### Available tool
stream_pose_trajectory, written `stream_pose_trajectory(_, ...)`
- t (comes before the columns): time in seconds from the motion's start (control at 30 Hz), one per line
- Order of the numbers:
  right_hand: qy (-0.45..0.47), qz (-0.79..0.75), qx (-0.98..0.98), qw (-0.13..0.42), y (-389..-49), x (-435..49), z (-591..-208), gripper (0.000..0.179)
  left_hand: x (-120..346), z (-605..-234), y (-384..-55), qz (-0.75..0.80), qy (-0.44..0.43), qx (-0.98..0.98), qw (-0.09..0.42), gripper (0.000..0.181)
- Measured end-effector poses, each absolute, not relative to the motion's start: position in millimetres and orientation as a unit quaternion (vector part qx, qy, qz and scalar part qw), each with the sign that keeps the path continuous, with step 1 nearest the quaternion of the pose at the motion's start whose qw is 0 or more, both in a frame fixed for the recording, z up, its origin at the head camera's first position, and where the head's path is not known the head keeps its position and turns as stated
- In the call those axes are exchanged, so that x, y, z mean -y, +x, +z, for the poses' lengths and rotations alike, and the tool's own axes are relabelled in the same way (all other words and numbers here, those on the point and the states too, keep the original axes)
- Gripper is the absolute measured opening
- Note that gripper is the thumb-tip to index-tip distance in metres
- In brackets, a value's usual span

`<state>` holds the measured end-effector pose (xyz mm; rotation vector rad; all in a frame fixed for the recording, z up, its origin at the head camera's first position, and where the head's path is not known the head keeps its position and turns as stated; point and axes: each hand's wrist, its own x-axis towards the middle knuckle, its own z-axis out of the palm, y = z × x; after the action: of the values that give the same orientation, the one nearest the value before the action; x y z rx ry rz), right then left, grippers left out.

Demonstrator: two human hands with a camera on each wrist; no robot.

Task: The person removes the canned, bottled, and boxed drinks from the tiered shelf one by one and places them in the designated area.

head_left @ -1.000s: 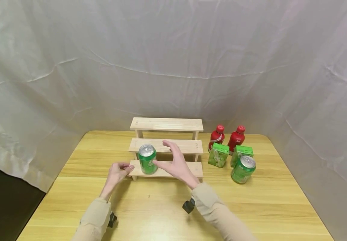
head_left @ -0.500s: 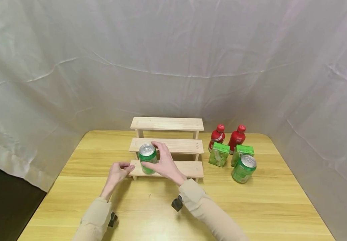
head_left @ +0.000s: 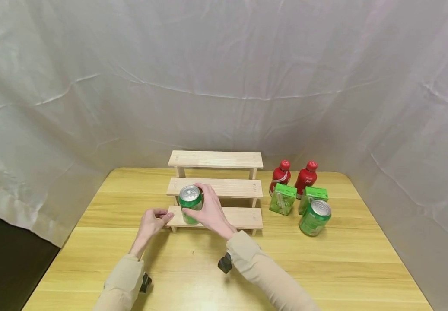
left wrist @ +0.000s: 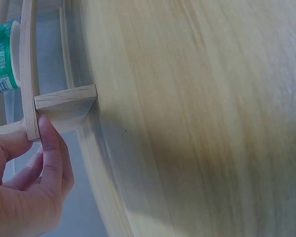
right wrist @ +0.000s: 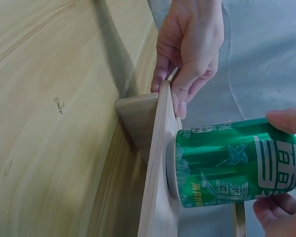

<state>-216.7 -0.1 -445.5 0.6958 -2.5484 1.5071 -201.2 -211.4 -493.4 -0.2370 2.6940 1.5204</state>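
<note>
A green drink can (head_left: 190, 202) with a silver lid stands upright on the lowest board of a three-step wooden shelf (head_left: 239, 217), towards its left end. My right hand (head_left: 213, 213) holds the can from the right, thumb in front and fingers behind. The right wrist view shows the can's (right wrist: 232, 163) base against the board, fingers around its upper part. My left hand (head_left: 152, 224) pinches the left end of that lowest board; in the left wrist view, the thumb lies on one face of the board (left wrist: 29, 74) and the fingers on the other.
Right of the shelf stand two red bottles (head_left: 305, 179), two green drink cartons (head_left: 283, 199) and a second green can (head_left: 315, 218). A grey curtain (head_left: 224, 86) hangs behind and beside the wooden table (head_left: 325, 276).
My right hand has moved left and closed around the can, which stays at about the same spot on the lowest board. The left hand keeps its place on the board's end.
</note>
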Motion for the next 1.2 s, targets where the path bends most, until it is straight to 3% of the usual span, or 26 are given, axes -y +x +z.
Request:
stream_pose_trajectory(0.5, 0.209, 0.519, 0.825, 0.079, -208.6, -11.6, -436.8, 0.071, 211.6, -492.5, -200.8, 0.479, -0.076, -0.874, 0.02, 0.035)
stream_pose_trajectory(1.2, 0.116, 0.583, 0.78, 0.198, -203.0, -103.8, -429.8, 0.071, 211.3, -492.9, -201.7, 0.477, -0.075, -0.875, 0.014, 0.034)
